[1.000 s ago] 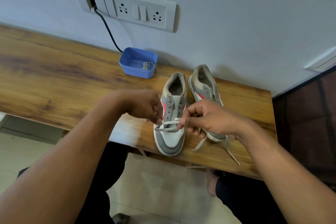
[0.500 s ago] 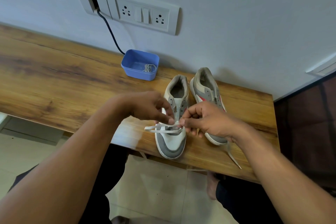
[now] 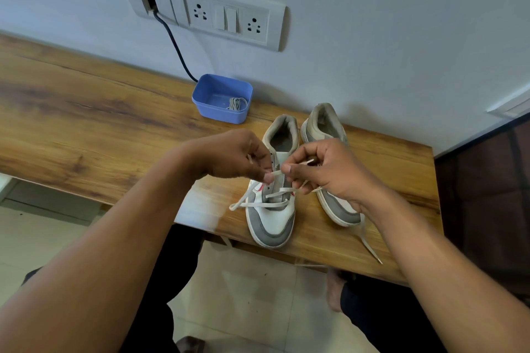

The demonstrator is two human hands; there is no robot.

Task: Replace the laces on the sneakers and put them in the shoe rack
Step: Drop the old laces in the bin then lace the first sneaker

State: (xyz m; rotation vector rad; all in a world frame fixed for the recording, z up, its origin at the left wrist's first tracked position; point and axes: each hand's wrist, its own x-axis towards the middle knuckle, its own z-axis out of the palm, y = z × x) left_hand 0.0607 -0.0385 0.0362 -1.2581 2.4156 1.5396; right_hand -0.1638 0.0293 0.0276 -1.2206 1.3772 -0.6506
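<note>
White lace (image 3: 276,173) btwn L hand (image 3: 235,155) & R hand (image 3: 329,170)

Tub (image 3: 220,115) behind sneakers (image 3: 271,223) — lace (image 3: 236,103), perhaps, inside.

A pale wall (image 3: 372,23) carries a white socket panel (image 3: 226,18), a black cable (image 3: 175,49) trailing from it down towards the wooden desk (image 3: 86,112). Cream floor tiles (image 3: 252,295) lie below, a dark panel (image 3: 487,195) at right.
</note>
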